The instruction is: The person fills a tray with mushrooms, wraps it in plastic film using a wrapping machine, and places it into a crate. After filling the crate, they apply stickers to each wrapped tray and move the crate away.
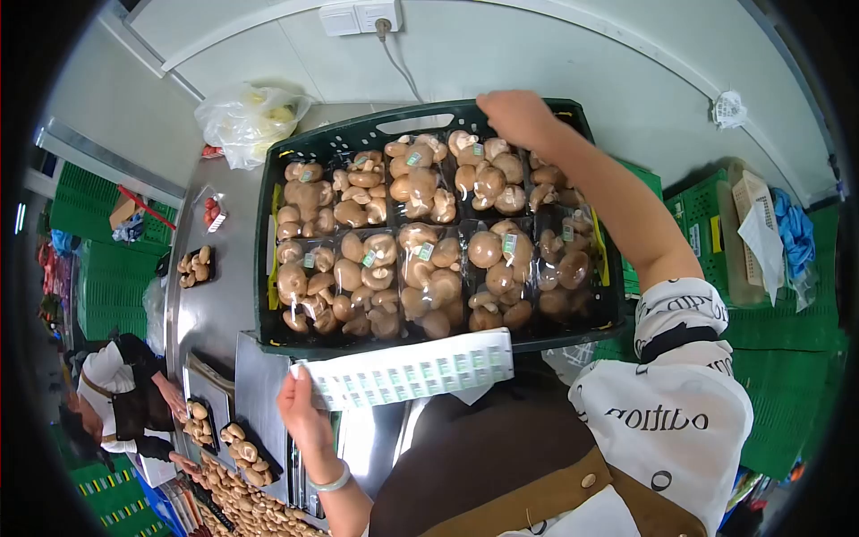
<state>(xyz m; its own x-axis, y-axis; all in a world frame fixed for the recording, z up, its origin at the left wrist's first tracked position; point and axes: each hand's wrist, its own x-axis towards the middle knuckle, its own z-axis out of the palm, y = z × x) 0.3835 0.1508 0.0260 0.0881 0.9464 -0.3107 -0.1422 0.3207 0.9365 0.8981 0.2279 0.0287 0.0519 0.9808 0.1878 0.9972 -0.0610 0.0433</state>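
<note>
My left hand pinches one end of a sheet of small green-and-white label stickers, held at the crate's near edge. A dark green plastic crate is filled with two rows of film-wrapped trays of brown mushrooms. Small labels show on the film of several packs, such as the mushroom pack in the near row. My right arm reaches across the crate's right side. At the far rim, my right hand is closed with its fingers curled over the edge; the fingertips are partly hidden.
A clear plastic bag lies behind the crate's left corner. On the steel counter stands a small mushroom tray. Loose mushrooms are heaped at lower left, where a co-worker handles trays. Green crates stand at right.
</note>
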